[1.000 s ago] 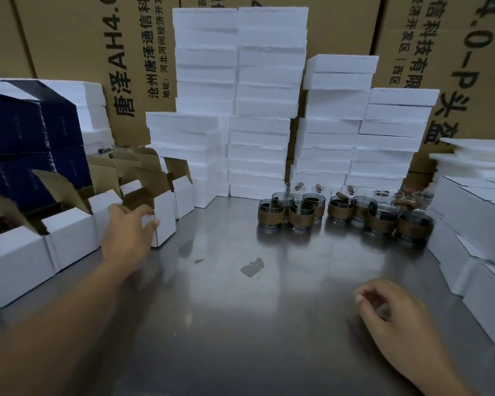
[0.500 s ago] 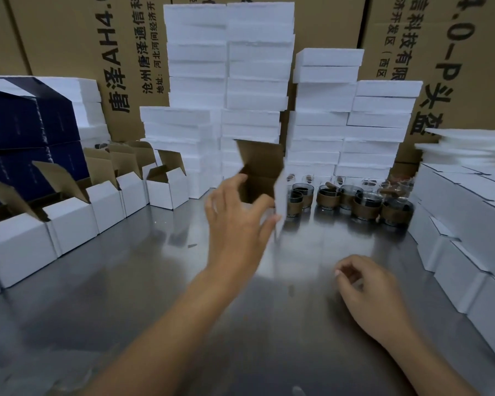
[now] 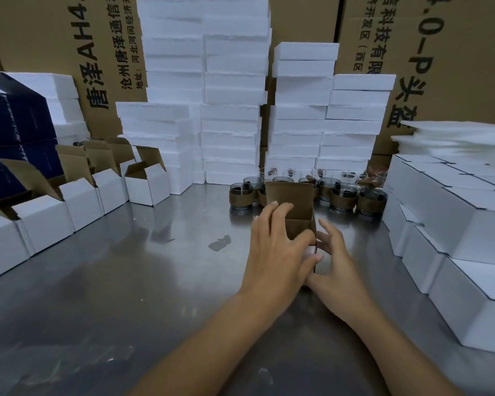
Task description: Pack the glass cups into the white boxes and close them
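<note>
While both hands meet at one open white box [image 3: 290, 195] on the counter [image 3: 155, 281], the left hand [image 3: 275, 247] curls round its near edge & the right hand [image 3: 337, 270] rests w/ fingers spread against its right side. Just beyond the hands stand the glass cups [image 3: 343, 195].

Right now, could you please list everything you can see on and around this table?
held box: one, white outside, brown inside, open, table centre
glass cups: a cluster, count unclear, dark with brown bands, behind the held box
open boxes: a row of at least five, white, left
closed boxes: many, white, stacked right
foam slabs: tall stacks, white, back
flat sheets: one pile, white, far right
dark boxes: a few, navy, far left
cartons: several, brown, printed, rear
table: one, steel grey
left hand: grips the held box
right hand: touches its right side, fingers spread
</note>
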The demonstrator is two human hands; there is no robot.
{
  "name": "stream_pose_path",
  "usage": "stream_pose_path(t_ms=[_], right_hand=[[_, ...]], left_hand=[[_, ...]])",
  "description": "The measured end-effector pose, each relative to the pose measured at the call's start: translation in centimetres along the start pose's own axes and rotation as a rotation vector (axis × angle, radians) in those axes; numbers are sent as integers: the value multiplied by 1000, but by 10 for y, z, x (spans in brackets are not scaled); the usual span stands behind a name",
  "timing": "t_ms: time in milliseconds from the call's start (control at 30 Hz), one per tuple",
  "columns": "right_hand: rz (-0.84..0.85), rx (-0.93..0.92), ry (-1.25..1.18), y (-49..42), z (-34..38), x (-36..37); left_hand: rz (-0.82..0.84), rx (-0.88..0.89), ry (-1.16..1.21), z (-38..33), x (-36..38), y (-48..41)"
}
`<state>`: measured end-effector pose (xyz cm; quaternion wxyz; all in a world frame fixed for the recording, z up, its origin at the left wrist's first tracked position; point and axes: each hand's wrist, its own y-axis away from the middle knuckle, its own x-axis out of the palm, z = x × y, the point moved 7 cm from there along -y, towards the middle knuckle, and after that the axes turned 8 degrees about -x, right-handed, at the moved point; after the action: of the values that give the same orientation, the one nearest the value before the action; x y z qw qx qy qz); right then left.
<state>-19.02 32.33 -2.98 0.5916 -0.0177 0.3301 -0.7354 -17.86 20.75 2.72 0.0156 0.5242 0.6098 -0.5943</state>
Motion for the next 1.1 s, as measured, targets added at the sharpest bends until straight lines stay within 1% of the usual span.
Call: stream_pose_path(t_ms=[100, 200, 300, 500, 600, 667, 833, 1033, 1100], right_hand=[[-21, -22, -35, 0, 2, -2], [-39, -42, 6, 0, 3, -3], [-56, -62, 24, 0, 3, -4], [-92, -30, 47, -1, -1, -6], [-100, -10, 69, -1, -5, -6], [-98, -3, 85, -1, -6, -6], [-104, 24, 100, 0, -7, -6], [-115, 81, 155, 1, -7, -8], [-98, 103, 180, 1, -7, -7]], left_hand=[[33, 21, 62, 1, 3, 3], [1, 60, 76, 3, 2, 6], [-62, 13, 113, 10, 1, 6], [-84, -256, 398, 39, 5, 6], [15, -460, 553, 57, 18, 5], [66, -536, 628, 64, 27, 5], [101, -517, 651, 63, 33, 1], [178, -440, 643, 66, 35, -10], [137, -439, 676, 77, 31, -21]])
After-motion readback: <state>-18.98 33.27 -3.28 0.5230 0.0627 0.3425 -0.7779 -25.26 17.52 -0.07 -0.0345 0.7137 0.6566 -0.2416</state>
